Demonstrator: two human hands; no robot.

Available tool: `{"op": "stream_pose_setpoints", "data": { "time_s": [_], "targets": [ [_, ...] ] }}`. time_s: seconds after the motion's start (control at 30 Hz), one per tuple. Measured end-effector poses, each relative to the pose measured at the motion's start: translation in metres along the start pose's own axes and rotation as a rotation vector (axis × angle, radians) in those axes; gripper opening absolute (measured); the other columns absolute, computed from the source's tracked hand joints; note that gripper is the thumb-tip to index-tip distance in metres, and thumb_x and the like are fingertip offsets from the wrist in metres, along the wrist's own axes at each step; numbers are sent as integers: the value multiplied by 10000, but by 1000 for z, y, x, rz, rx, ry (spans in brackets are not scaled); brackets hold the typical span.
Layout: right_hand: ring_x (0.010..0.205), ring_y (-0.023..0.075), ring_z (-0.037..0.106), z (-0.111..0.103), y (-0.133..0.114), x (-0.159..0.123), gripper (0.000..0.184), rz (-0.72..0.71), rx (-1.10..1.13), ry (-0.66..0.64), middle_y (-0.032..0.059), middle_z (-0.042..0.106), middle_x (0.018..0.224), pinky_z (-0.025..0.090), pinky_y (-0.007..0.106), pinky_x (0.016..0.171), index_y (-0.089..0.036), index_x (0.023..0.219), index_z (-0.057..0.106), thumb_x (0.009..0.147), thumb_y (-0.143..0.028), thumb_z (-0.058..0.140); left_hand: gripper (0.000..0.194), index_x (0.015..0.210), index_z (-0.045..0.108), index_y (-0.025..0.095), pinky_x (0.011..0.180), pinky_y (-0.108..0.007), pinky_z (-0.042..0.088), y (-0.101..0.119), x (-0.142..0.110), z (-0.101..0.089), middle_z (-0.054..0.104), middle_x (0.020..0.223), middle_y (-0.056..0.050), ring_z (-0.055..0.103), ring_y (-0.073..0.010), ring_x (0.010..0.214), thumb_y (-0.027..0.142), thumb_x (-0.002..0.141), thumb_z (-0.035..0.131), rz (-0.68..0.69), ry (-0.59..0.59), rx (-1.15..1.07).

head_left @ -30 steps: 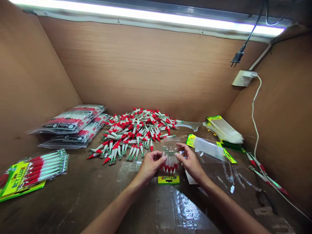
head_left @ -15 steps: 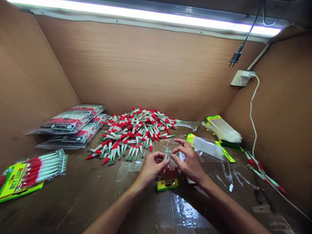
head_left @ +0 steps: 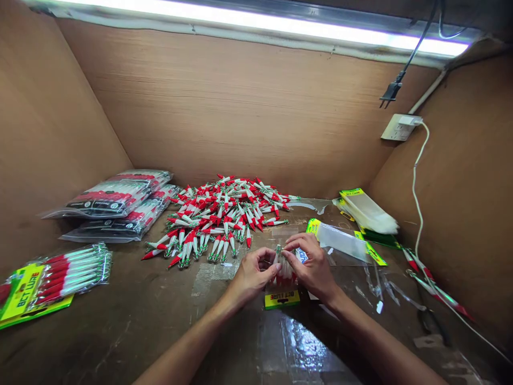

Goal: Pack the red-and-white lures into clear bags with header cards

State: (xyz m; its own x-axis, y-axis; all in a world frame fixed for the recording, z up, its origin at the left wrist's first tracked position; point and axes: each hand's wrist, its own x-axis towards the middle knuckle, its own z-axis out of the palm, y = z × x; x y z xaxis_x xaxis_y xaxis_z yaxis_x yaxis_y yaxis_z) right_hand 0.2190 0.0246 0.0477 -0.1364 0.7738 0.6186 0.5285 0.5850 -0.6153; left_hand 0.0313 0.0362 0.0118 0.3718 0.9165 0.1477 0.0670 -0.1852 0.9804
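Both hands grip a clear plastic pack of squid lures point(head_left: 286, 276), red and white with green hooks, near the bench's middle. Its yellow header card point(head_left: 282, 300) points toward me, the lettering upside down. My left hand point(head_left: 251, 275) is closed on the pack's left side, thumb on top. At the right, my right hand point(head_left: 311, 268) pinches the hook end with thumb and fingers. Several lures lie side by side inside; fingers hide part of them. Just beyond, a big pile of loose squid lures point(head_left: 224, 214) covers the bench.
Bagged lures point(head_left: 116, 200) are stacked at the back left. Finished-looking lure packs point(head_left: 60, 278) lie at the left. Flat sleeves with yellow headers point(head_left: 342, 243) and a sleeve stack point(head_left: 371, 211) sit at the right. Pliers-like handles point(head_left: 435, 321) and a white cord point(head_left: 417, 198) are farther right.
The pack has shifted slightly right with its header card. My right fingers have come down and closed in on the hook end. Clear film that stood above the hooks no longer shows.
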Motion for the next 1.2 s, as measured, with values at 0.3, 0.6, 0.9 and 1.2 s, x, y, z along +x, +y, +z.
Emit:
{"op": "stream_pose_setpoints", "data": {
  "time_s": [0.3,0.6,0.9,1.2],
  "targets": [
    [902,230,584,-5,3,2,50,-3,-38,-83,25,685,872,439,380,831,-243,874,687,897,-199,686,100,823,653,148,624,-235,436,-12,2,-2,651,764,-5,583,-145,689,225,786,705,-26,43,52],
    [938,234,583,-8,3,1,51,-12,-20,-130,37,680,920,446,379,842,-236,893,680,897,-186,677,105,771,626,152,594,-219,413,-16,3,-1,633,719,6,568,-128,641,227,766,699,-38,70,1],
    [1012,248,601,-9,4,1,52,-49,22,-119,64,690,1030,468,415,895,-233,888,665,911,-192,643,266,935,643,145,681,-246,488,-16,4,1,683,860,-31,632,-161,757,269,739,772,-53,5,-89],
    [994,240,623,-10,4,0,74,-159,42,-182,56,718,1045,468,433,896,-242,914,679,901,-182,639,217,844,678,138,614,-211,404,-10,-1,2,633,750,10,561,-130,679,338,803,753,-40,-43,-77]
  ]
}}
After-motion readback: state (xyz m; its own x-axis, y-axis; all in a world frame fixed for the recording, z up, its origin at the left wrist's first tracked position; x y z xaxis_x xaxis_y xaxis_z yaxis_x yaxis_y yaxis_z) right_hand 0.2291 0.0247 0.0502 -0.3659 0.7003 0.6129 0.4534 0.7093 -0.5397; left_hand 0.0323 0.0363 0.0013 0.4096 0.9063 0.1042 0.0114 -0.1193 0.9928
